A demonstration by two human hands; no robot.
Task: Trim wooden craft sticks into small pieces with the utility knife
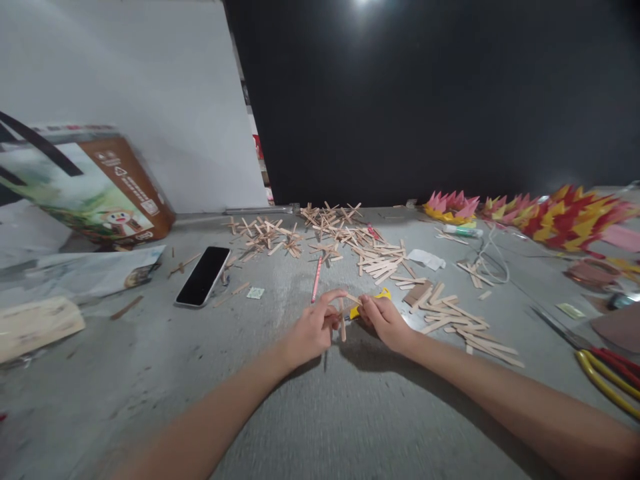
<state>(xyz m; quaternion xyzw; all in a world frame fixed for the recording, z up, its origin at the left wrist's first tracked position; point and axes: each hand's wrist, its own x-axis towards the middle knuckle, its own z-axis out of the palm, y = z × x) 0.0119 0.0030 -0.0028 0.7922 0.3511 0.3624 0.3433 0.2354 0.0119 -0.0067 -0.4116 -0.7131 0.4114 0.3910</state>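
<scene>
My left hand is closed, its fingertips on some crossed wooden craft sticks above the middle of the table. My right hand pinches the right end of one stick, with its fingers curled toward me. A yellow-handled tool, seemingly a utility knife, shows between and behind the hands. Whether it lies on the table or touches the right hand I cannot tell. A pink pencil lies just beyond my left hand. To the right of my right hand are loose craft sticks and a small brown block.
Star-shaped stick pieces and more loose sticks lie farther back. A black phone and a printed bag are at left. Scissors, a glue tube and folded-paper pieces sit at right. A dark panel stands behind.
</scene>
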